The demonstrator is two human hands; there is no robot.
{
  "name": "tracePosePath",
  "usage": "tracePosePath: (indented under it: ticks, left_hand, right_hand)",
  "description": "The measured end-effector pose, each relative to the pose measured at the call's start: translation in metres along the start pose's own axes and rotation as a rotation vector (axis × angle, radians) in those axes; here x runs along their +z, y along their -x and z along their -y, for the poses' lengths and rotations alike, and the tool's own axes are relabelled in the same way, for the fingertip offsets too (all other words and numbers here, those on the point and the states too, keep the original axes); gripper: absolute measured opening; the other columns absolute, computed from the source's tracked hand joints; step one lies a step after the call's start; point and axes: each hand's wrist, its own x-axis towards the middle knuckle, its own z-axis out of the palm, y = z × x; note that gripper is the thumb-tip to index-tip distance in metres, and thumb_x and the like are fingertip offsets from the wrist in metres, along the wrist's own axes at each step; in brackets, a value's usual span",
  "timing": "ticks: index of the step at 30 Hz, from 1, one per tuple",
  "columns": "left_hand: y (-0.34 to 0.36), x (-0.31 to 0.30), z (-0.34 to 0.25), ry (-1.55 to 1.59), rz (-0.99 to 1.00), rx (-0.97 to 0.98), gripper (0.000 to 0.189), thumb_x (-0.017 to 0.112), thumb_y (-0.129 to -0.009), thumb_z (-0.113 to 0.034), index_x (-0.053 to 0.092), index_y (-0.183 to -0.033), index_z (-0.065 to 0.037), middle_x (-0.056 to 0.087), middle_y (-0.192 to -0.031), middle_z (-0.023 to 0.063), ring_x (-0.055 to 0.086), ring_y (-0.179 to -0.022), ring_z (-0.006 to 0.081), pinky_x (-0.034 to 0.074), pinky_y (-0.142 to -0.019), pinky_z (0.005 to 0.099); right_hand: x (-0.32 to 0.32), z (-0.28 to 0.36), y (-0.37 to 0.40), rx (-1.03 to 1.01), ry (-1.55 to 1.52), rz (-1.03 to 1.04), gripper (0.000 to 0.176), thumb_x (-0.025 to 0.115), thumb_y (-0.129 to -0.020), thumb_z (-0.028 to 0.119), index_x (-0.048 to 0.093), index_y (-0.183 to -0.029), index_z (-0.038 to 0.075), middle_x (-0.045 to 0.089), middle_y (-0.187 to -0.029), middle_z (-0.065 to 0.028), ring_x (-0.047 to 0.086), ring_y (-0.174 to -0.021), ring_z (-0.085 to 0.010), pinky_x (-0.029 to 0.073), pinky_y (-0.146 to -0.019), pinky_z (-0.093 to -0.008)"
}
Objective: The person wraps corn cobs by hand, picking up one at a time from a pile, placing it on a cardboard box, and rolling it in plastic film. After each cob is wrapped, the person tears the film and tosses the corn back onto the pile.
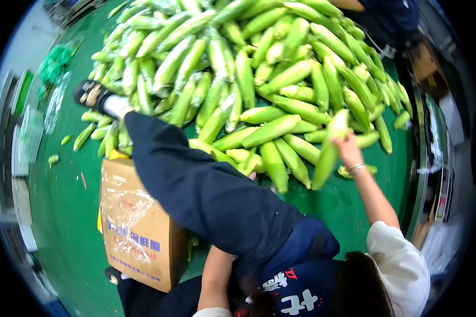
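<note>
My right hand (348, 149) is closed around the upper end of a green-husked ear of corn (326, 161), which it holds tilted at the right front edge of a big corn pile (269, 129). A bracelet circles that wrist. Of my left arm, the forearm (216, 274) shows before it passes behind my dark-trousered leg. A small skin-coloured patch shows past the leg beside the nearest ears; it may be fingertips of my left hand (252, 176). What that hand holds, if anything, is hidden.
A brown cardboard box (135, 222) with printed lettering stands left of my leg. Clear plastic film (209, 45) covers ears at the back left. Green netting (55, 63) lies on the green floor (63, 206). Another person (391, 18) is at the top right.
</note>
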Motion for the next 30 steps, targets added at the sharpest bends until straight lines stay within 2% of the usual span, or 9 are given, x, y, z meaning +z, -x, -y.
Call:
tracePosePath:
  ticks: [2, 5, 7, 13, 17, 20, 24, 27, 30]
  left_hand:
    - [0.005, 0.01, -0.005, -0.024, -0.017, 0.02, 0.042, 0.035, -0.103, -0.024, 0.054, -0.132, 0.0, 0.059, -0.134, 0.0134, 0.055, -0.123, 0.0261, 0.039, -0.107, 0.034]
    - [0.039, 0.021, -0.037, -0.282, -0.176, 0.05, 0.042, 0.035, -0.103, -0.024, 0.055, -0.131, 0.0, 0.06, -0.133, 0.0136, 0.056, -0.122, 0.0261, 0.04, -0.106, 0.0337]
    - [0.071, 0.01, -0.068, -1.135, -0.136, 0.204, 0.035, 0.048, -0.097, -0.026, 0.066, -0.115, -0.002, 0.068, -0.112, 0.0197, 0.064, -0.108, 0.0323, 0.047, -0.094, 0.0367]
    - [0.25, 0.001, -0.143, -0.815, -0.988, 0.883, 0.014, 0.069, -0.087, -0.014, 0.067, -0.089, -0.001, 0.064, -0.076, 0.0089, 0.061, -0.068, 0.0175, 0.051, -0.067, 0.0315]
    - [0.268, -0.077, -0.179, -0.951, -1.412, 0.727, 0.045, 0.074, -0.084, -0.036, 0.058, -0.103, 0.002, 0.064, -0.085, 0.0125, 0.064, -0.074, 0.0224, 0.052, -0.068, 0.0345]
    - [0.242, -0.064, -0.19, -1.368, -1.339, 0.341, 0.064, 0.066, -0.082, -0.059, 0.057, -0.1, 0.002, 0.063, -0.1, 0.0208, 0.066, -0.09, 0.0336, 0.053, -0.075, 0.0429]
    - [0.226, -0.111, -0.189, -1.306, -1.32, 0.537, 0.045, 0.066, -0.086, -0.044, 0.059, -0.089, 0.001, 0.061, -0.073, 0.0164, 0.066, -0.075, 0.0336, 0.053, -0.071, 0.0436]
    - [0.281, -0.1, -0.199, -0.118, -0.78, 0.418, 0.019, 0.055, -0.092, -0.019, 0.057, -0.082, -0.003, 0.048, -0.059, 0.0023, 0.048, -0.052, 0.0177, 0.042, -0.053, 0.0295]
    - [0.312, -0.092, -0.191, 0.256, -0.597, 0.556, 0.017, 0.053, -0.094, -0.014, 0.05, -0.078, -0.009, 0.044, -0.062, -0.002, 0.04, -0.05, 0.0107, 0.034, -0.044, 0.0254]
  right_hand:
    - [-0.005, 0.062, -0.026, 0.303, -0.556, -0.071, 0.05, 0.063, -0.089, 0.045, 0.057, -0.125, 0.01, 0.066, -0.109, -0.0092, 0.063, -0.087, -0.0214, 0.054, -0.077, -0.0364]
    - [0.043, 0.19, -0.016, 0.075, -0.844, 0.241, 0.07, 0.06, -0.088, 0.045, 0.042, -0.145, 0.007, 0.062, -0.12, -0.0132, 0.063, -0.097, -0.0211, 0.056, -0.085, -0.0417]
    - [0.082, 0.238, 0.008, -0.034, -0.731, 0.541, 0.076, 0.068, -0.083, 0.037, 0.039, -0.145, 0.004, 0.061, -0.119, -0.0156, 0.063, -0.103, -0.0227, 0.056, -0.089, -0.0436]
    - [0.284, 0.295, 0.124, -0.499, -0.17, 1.162, 0.083, 0.078, -0.068, 0.007, 0.038, -0.141, 0.003, 0.051, -0.131, -0.0121, 0.05, -0.122, -0.0226, 0.041, -0.104, -0.0373]
    - [0.435, 0.274, 0.179, -1.003, 0.053, 1.359, 0.068, 0.071, -0.071, 0.009, 0.045, -0.134, 0.007, 0.056, -0.121, -0.0198, 0.054, -0.118, -0.0359, 0.043, -0.101, -0.0392]
    - [0.516, 0.243, 0.204, -1.17, 0.017, 1.371, 0.065, 0.071, -0.07, 0.008, 0.048, -0.131, 0.008, 0.057, -0.122, -0.0184, 0.056, -0.111, -0.0392, 0.045, -0.098, -0.0433]
    - [0.553, 0.223, 0.214, -1.273, 0.125, 1.424, 0.062, 0.072, -0.07, 0.009, 0.051, -0.129, 0.011, 0.058, -0.117, -0.0151, 0.056, -0.108, -0.0376, 0.047, -0.094, -0.0451]
    - [0.541, 0.212, 0.205, -1.265, 0.229, 1.518, 0.064, 0.074, -0.07, 0.012, 0.052, -0.13, 0.014, 0.058, -0.113, -0.0118, 0.059, -0.106, -0.0347, 0.048, -0.092, -0.0445]
    - [0.512, 0.209, 0.202, -1.378, 0.5, 1.743, 0.072, 0.077, -0.072, 0.018, 0.048, -0.138, 0.019, 0.056, -0.116, -0.0097, 0.058, -0.107, -0.0327, 0.049, -0.092, -0.0432]
